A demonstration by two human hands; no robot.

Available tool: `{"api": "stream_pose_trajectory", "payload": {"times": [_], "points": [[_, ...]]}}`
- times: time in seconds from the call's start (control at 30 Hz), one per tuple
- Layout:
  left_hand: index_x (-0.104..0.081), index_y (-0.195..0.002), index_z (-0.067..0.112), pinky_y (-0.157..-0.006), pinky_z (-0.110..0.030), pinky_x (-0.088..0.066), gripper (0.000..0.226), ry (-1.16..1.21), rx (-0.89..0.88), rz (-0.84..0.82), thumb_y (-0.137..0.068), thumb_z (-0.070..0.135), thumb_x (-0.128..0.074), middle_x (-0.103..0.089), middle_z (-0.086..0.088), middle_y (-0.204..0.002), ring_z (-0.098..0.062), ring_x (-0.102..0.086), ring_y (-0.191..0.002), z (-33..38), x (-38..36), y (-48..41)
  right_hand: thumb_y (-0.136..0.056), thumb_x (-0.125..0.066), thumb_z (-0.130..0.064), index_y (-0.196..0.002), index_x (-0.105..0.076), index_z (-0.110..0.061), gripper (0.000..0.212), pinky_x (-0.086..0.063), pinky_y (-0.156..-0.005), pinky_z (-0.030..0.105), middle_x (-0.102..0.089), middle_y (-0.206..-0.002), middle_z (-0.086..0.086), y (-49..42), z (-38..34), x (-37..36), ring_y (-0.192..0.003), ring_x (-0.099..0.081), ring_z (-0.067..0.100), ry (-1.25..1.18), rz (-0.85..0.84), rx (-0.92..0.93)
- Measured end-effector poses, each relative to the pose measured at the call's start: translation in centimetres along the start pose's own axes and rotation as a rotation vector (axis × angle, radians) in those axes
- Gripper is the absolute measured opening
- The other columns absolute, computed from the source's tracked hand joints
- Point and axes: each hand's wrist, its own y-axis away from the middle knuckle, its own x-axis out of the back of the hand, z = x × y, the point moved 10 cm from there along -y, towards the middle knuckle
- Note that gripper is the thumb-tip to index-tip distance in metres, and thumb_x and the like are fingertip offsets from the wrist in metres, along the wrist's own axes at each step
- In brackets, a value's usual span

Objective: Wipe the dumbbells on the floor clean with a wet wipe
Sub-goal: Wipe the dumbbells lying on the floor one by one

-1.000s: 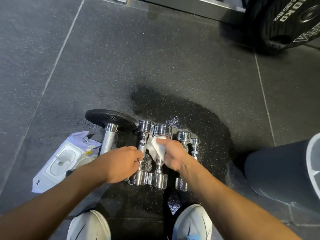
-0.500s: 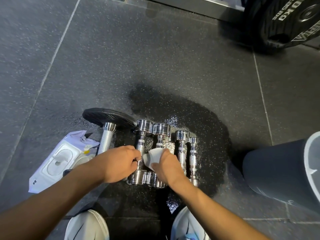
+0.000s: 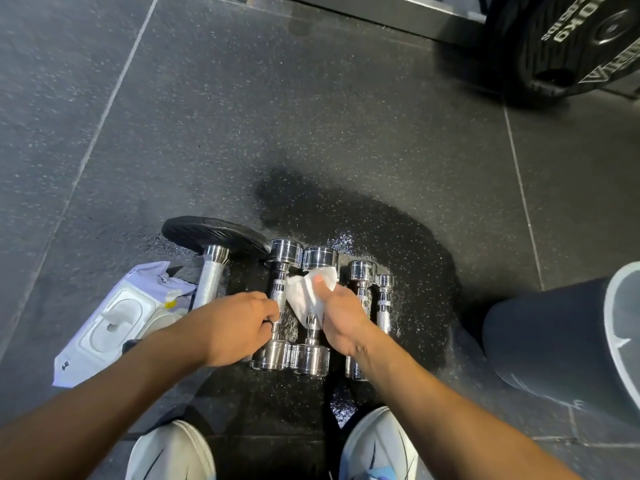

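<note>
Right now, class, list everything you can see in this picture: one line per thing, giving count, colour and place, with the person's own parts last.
chrome dumbbells: four, silver, side by side on the wet floor patch, centre.
plate-loaded dumbbell: one, silver handle with black plate, left of the chrome row.
wet wipe: one, white, pressed on the second chrome dumbbell's handle.
wipes pack: one, pale lilac and white, on the floor at left.
weight plate: one, black with white lettering, top right.
bin: one, dark grey, right edge.
floor: dark speckled tiles, wet patch in the centre.
shoes: two, white, bottom edge.
left hand: fingers closed on the first chrome dumbbell's handle.
right hand: holds the wipe.
</note>
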Motion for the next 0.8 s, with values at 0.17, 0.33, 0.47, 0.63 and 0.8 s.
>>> {"api": "stream_pose_trajectory", "payload": {"times": [0.17,0.33,0.47,0.63,0.8], "points": [[-0.06,-0.112,0.031,-0.088,-0.038,-0.052,0.022,-0.004,-0.002,0.004,-0.102,0.032,-0.04,-0.054,0.011,-0.108,-0.008,-0.059,-0.089,-0.2,-0.1,0.0,-0.105,-0.052,-0.032,-0.145,-0.037,-0.006,0.05,-0.053,-0.07,0.02,-0.061,-0.129,0.008,1.8,1.2,-1.1,-0.09,-0.06,0.012,0.535,-0.081,-0.016],[-0.06,-0.113,0.03,-0.088,-0.038,-0.052,0.023,-0.001,-0.005,0.013,-0.102,0.033,-0.04,-0.054,0.011,-0.108,-0.008,-0.059,-0.09,-0.2,0.0,-0.1,-0.107,-0.048,-0.023,-0.138,-0.039,0.002,0.041,-0.055,-0.073,0.03,-0.062,-0.11,0.013,4.2,-0.5,-1.1,-0.087,-0.063,0.023,1.162,0.114,0.213],[-0.06,-0.119,0.031,-0.091,-0.038,-0.052,0.025,0.012,-0.003,0.01,-0.103,0.032,-0.041,-0.055,0.011,-0.113,-0.009,-0.059,-0.094,-0.4,-0.1,-0.1,-0.11,-0.041,-0.02,-0.136,-0.046,-0.008,0.029,-0.053,-0.051,0.022,-0.059,-0.089,-0.001,5.7,-0.9,-0.2,-0.061,-0.055,0.008,1.07,0.124,0.305],[-0.059,-0.128,0.03,-0.095,-0.035,-0.049,0.03,0.018,-0.006,0.013,-0.104,0.031,-0.04,-0.055,0.01,-0.121,-0.009,-0.058,-0.1,-0.1,0.0,0.1,-0.107,-0.047,-0.023,-0.132,-0.051,-0.032,0.026,-0.062,-0.08,0.046,-0.07,-0.105,-0.002,6.1,-1.6,2.1,-0.089,-0.071,0.022,0.426,0.197,0.355],[-0.06,-0.126,0.029,-0.095,-0.036,-0.05,0.029,0.019,-0.006,0.016,-0.104,0.03,-0.041,-0.056,0.009,-0.119,-0.011,-0.058,-0.1,-0.1,0.1,0.1,-0.103,-0.046,-0.014,-0.12,-0.06,-0.009,0.022,-0.047,-0.066,0.033,-0.062,-0.095,0.008,2.7,-0.5,2.2,-0.076,-0.057,0.018,-0.32,0.119,0.181]]}}
